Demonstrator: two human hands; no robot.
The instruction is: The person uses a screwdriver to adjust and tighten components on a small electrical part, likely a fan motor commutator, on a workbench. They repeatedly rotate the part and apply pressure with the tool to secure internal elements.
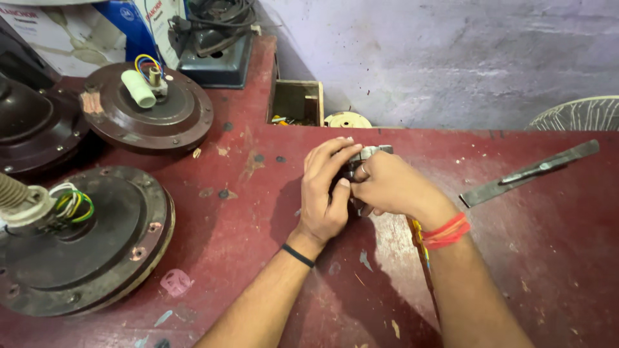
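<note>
Both hands meet over the middle of a worn red table (529,258). My left hand (325,193) wraps around a small dark and silver metal part (369,153), fingers curled over its top. My right hand (390,187) grips the same part from the right side; a ring shows on one finger. Most of the part is hidden between the hands. A black band is on my left wrist, red threads on my right.
Three brown ceiling-fan motors (84,238) (149,106) (29,125) with coloured wires lie at the left. A flat metal bar (529,173) rests at the right. A small wooden box (296,102), a dark machine (216,45) and cartons stand at the back.
</note>
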